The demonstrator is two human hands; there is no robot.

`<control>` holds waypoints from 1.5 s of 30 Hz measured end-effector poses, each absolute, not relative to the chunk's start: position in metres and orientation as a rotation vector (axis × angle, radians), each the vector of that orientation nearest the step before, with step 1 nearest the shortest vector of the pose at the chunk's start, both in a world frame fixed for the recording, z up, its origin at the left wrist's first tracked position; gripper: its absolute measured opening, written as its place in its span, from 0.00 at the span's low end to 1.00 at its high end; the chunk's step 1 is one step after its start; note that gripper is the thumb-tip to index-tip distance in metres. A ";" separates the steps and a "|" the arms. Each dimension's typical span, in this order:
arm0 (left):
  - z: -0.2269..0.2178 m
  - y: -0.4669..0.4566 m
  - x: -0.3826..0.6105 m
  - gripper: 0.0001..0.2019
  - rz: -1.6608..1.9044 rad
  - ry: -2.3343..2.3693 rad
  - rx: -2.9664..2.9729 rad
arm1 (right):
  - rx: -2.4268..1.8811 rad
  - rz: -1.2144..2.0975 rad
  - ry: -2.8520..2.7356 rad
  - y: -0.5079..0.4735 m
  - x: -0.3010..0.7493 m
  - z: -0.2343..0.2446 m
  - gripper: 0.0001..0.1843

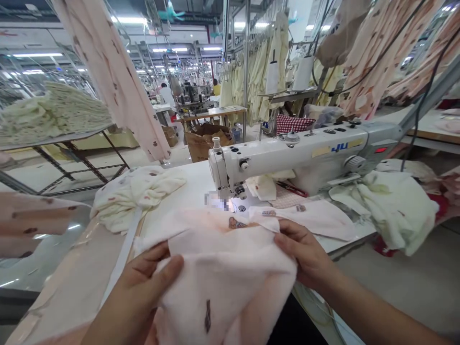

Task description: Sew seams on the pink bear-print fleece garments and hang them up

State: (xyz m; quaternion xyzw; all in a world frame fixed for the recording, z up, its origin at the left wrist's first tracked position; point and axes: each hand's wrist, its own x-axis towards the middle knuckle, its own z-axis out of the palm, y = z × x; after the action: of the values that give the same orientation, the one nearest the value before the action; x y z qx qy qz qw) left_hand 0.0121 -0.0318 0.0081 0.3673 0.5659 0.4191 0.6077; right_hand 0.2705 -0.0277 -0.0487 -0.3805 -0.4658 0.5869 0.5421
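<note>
A pale pink fleece garment (223,268) with small brown prints lies bunched in front of me on the sewing table (187,191). My left hand (143,287) grips its near left edge, thumb on top of the cloth. My right hand (305,254) pinches the right edge, fingers curled into the fabric. The far end of the garment lies just under the needle area (237,194) of a white sewing machine (287,153).
A cream bundle of cloth (136,194) sits at the table's left, more cream fabric (395,206) at the right. A white tape strip (124,249) runs along the left. Hanging garments (118,81), racks and distant workers fill the hall behind.
</note>
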 end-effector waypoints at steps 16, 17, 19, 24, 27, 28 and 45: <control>0.008 -0.023 0.004 0.13 1.026 1.573 1.649 | -0.941 0.974 -1.724 -0.014 0.300 -0.042 0.10; 0.008 -0.022 0.002 0.10 0.981 1.582 1.720 | -0.965 0.901 -1.784 -0.013 0.301 -0.044 0.09; 0.010 -0.018 -0.002 0.08 0.944 1.601 1.865 | -0.999 0.649 -1.915 -0.011 0.301 -0.051 0.08; 0.018 0.001 0.000 0.09 0.927 1.523 2.328 | -0.864 0.237 -2.167 -0.004 0.304 -0.040 0.10; 0.021 0.011 0.008 0.10 1.010 1.445 2.280 | -0.630 0.676 -2.387 0.001 0.315 0.011 0.14; 0.021 0.011 0.010 0.10 1.001 1.393 2.211 | -0.560 0.788 -2.457 0.002 0.318 0.029 0.14; -0.041 0.106 0.057 0.07 0.024 1.092 2.645 | -0.762 0.304 -2.351 -0.032 0.260 -0.087 0.07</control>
State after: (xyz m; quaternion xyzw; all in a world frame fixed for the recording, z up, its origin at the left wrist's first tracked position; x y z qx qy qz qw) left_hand 0.0567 0.1058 -0.0406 0.9153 0.3778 0.0082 0.1397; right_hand 0.2598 -0.0318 -0.0867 -0.2900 -0.8946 0.1155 0.3199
